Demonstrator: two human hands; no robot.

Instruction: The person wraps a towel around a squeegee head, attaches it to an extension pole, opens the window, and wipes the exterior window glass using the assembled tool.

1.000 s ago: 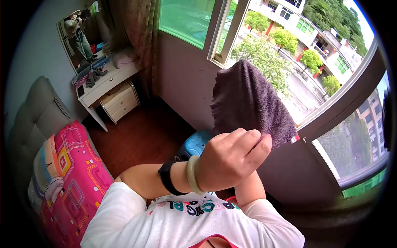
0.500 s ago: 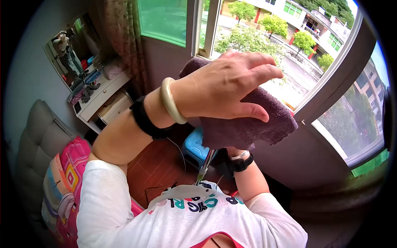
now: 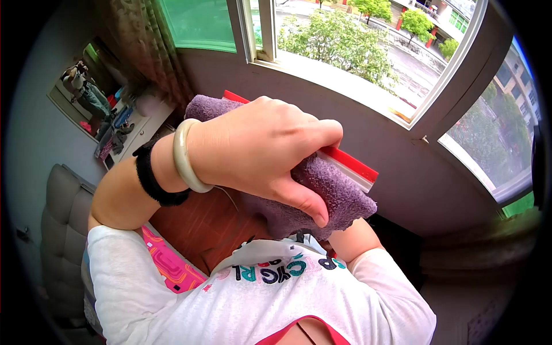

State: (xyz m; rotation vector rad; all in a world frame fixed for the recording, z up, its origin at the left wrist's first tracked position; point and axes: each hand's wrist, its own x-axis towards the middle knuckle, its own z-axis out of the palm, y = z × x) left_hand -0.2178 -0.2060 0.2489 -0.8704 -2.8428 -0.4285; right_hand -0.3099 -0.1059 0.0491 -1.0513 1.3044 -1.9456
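Observation:
My left hand, with a pale bangle and a black band at the wrist, is closed over a window squeegee head covered by a purple fluffy cloth. Its fingers curl over the far edge, and the thumb presses on the near side of the cloth. A red strip with a white edge sticks out along the far side of the head. Below the cloth, my right forearm comes in from the right. The cloth hides my right hand, so its grip cannot be seen.
An open window with a white sill lies ahead, trees and a street outside. At left stand a white dressing table with a mirror and a grey padded headboard. A pink patterned fabric lies near my left elbow.
The squeegee head has come down and left, away from the window. My raised, spread left hand has closed on it. The red strip now shows; my right hand and the metal pole are hidden.

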